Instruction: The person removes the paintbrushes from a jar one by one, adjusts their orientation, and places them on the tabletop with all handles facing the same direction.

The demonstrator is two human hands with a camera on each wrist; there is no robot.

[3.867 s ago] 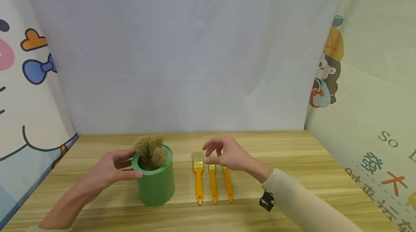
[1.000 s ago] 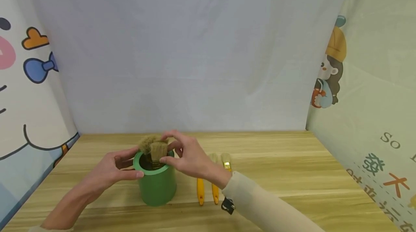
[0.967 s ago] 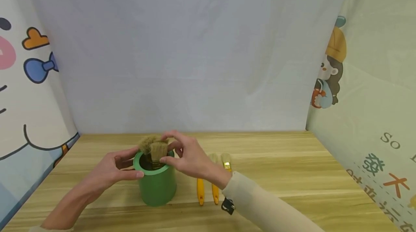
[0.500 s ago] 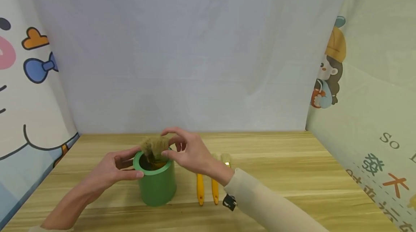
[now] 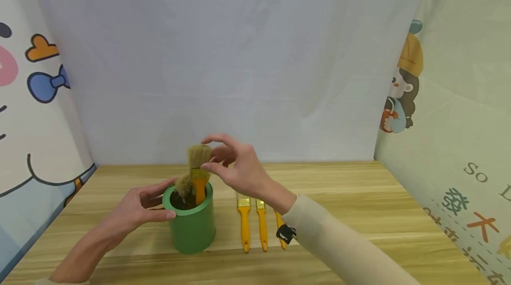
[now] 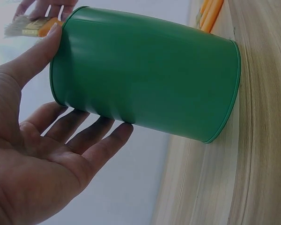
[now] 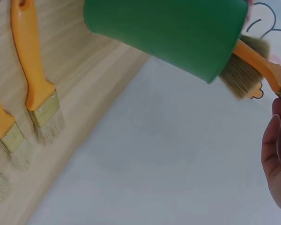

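My left hand (image 5: pixel 129 207) grips a green can (image 5: pixel 193 229) near its top, thumb at the rim and fingers against the far side. In the left wrist view, the fingertips press the green wall of the can (image 6: pixel 145 70). Between thumb and fingers, my right hand (image 5: pixel 243 167) pinches a paintbrush (image 5: pixel 198 156) by its metal band. Bristles point up, and the orange handle still reaches down into the can's mouth. More tan bristles (image 5: pixel 184 186) stick out of the can behind that handle, seen also as a brush head (image 7: pixel 241 77) in the right wrist view.
Three more orange-handled paintbrushes lie side by side on the wooden table (image 5: pixel 339 183) right of the can: one left (image 5: pixel 244 227), one middle (image 5: pixel 262 227), one right (image 5: pixel 279 218). My right forearm passes over their bristle ends. A pale curtain (image 5: pixel 239 76) hangs behind the table.
My right hand has come from above the table brushes to the can, taken hold of a paintbrush there, and drawn it upward. My left hand has stayed at the can.
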